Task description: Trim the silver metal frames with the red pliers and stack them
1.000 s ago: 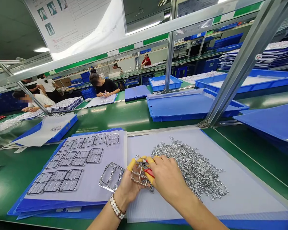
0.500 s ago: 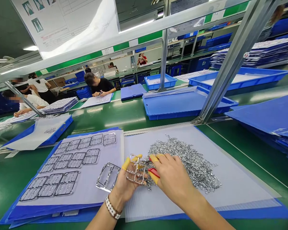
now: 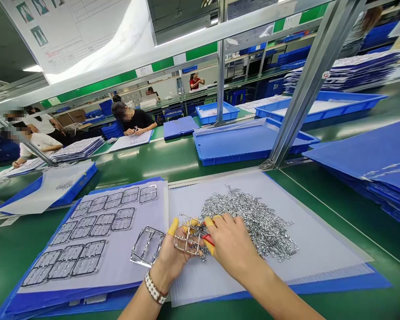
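- One squarish metal frame is tilted up in the left hand, pinched between thumb and fingers, its slightly longer axis running away from the wristband.
- The right hand curls round the red-handled pliers, just right of the frame; their nose points left, roughly across that axis, toward the frame's right edge. Whether the tips touch it I cannot tell, as metal overlaps metal there.
- Left of the left hand, and nearer to it than to the right, a few overlapping frames lie askew.
- Just beyond the right hand, the nearer one, a heap of small metal pieces spreads over a translucent sheet.
- Farther left, three rows of frames lie flat.
- Past the sheet, a shallow blue tray rests on the green worktop; across it, a co-worker in black bends forward.
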Tool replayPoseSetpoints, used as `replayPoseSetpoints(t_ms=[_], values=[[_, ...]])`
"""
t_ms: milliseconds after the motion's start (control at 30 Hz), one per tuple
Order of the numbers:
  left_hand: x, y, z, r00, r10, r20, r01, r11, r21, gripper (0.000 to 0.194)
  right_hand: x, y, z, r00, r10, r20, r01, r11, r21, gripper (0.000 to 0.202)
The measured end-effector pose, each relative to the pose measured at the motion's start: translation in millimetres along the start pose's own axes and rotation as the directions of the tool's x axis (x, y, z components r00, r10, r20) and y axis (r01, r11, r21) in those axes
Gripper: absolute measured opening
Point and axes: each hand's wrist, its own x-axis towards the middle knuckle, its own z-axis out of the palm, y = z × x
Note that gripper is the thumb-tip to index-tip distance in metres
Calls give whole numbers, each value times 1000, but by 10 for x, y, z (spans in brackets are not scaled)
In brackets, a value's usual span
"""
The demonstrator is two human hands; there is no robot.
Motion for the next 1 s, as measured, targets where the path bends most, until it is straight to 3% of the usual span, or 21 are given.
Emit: replayPoseSetpoints(t_ms=[267,867,1000], values=[[-37,37,23,1000,-4,7,5,999,-51,57,-5,2,22,1000,-2,-31,2,1000,10,24],[-5,16,16,1000,-23,-11,22,998,-54,55,0,-54,16,1000,-8,30,10,997,-72,15],[-18,47,44,1000,-21,-12,20,998,-65,55,-72,-27,46,999,13,-38,-15,999,-44,28]])
